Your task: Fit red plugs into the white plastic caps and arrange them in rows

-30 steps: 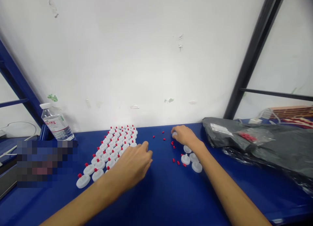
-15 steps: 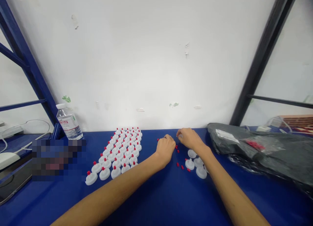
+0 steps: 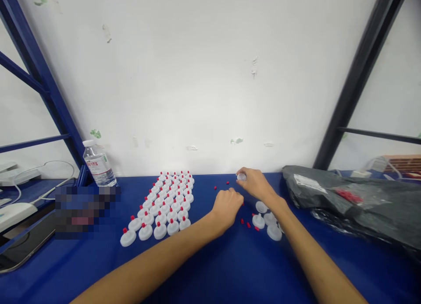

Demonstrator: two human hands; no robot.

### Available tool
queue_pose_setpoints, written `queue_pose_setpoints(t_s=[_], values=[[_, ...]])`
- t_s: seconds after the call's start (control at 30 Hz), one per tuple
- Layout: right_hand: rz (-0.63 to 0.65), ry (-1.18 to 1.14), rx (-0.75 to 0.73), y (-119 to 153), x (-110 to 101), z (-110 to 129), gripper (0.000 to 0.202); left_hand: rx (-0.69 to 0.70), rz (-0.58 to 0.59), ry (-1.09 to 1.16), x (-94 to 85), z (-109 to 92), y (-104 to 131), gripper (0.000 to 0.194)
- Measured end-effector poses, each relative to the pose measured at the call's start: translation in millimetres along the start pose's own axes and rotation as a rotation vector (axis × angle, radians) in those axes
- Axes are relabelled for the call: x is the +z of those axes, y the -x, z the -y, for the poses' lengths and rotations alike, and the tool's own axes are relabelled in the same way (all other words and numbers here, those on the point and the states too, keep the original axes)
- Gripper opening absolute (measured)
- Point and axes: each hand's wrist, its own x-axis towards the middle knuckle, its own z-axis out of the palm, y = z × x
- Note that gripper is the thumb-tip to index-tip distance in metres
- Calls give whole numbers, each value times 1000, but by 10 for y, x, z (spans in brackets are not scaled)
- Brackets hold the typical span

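Observation:
My right hand pinches a translucent white round lid, its open side facing me. Just left of it and lower, my left hand is closed with its fingers curled down by the table among small red tips; whatever the fingers hold is hidden. Beneath my right wrist lies a loose group of white lids without red tips, one with its nozzle pointing up. To the left, rows of white lids stand upright, each nozzle topped with a red tip.
A blue table meets a white wall. A clear water bottle stands back left, near a phone and a white cabled device. On the right lies a grey plastic bag holding red pieces.
My left hand has lowered slightly towards me, uncovering red tips behind it. My right hand has turned the lid so its open side shows. The view has shifted slightly.

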Motion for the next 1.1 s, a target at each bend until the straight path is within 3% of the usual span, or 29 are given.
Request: queue_pose_setpoints(t_s=[0.27,0.37,0.53,0.73,1.1], values=[[-54,-25,-17,49,-78,108,25,-54,-63,29,4,52,208,20],[-44,-173,-12,75,-141,170,26,-67,-121,71,-41,139,358,20],[139,-685,-92,112,-223,278,29,-93,-376,314,-186,511,646,13],[342,-991,-161,201,-272,454,36,-93,-687,545,-193,930,847,15],[406,-1069,-231,288,-203,664,38,-94,-682,774,-103,851,920,15]])
